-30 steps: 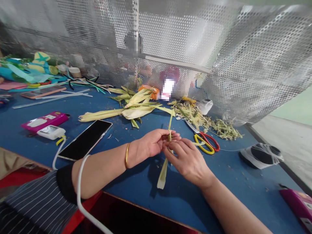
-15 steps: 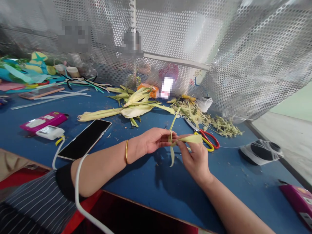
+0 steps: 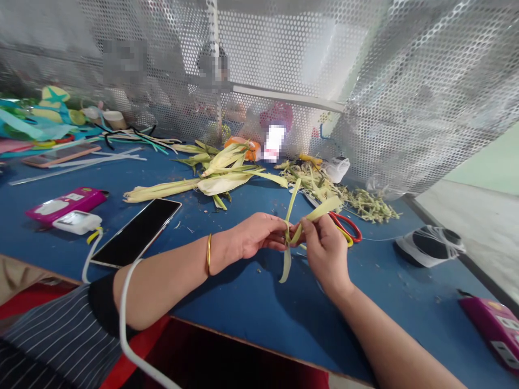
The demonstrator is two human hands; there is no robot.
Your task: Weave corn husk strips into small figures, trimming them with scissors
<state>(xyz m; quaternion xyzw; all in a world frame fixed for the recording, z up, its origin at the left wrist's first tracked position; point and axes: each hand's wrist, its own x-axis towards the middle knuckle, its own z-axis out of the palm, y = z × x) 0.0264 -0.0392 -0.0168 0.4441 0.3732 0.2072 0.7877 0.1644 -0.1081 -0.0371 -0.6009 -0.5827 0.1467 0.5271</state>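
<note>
Pale green corn husk strips (image 3: 292,200) cross one another between my two hands, above the blue table. My left hand (image 3: 261,236) pinches them at the crossing, its fingers closed. One strip end points up and another hangs below. My right hand (image 3: 325,252) is closed on a wider husk strip (image 3: 325,207) that bends near the crossing and sticks out to the upper right. Just behind my right hand lie scissors (image 3: 347,227) with red and yellow handles, partly hidden by it. Whole corn husks (image 3: 227,181) lie farther back on the table.
A pile of husk scraps (image 3: 320,181) lies at the back right. At right are a wrapped spool of thread (image 3: 430,246) and a magenta power strip (image 3: 492,327). To the left lie a black phone (image 3: 138,231) and another magenta strip (image 3: 68,205). A white cable (image 3: 124,319) crosses my left arm.
My right hand has shifted slightly right and bent its strip, whose free end now angles upward. My left hand keeps its pinch at the crossing. The whole view has moved slightly.
</note>
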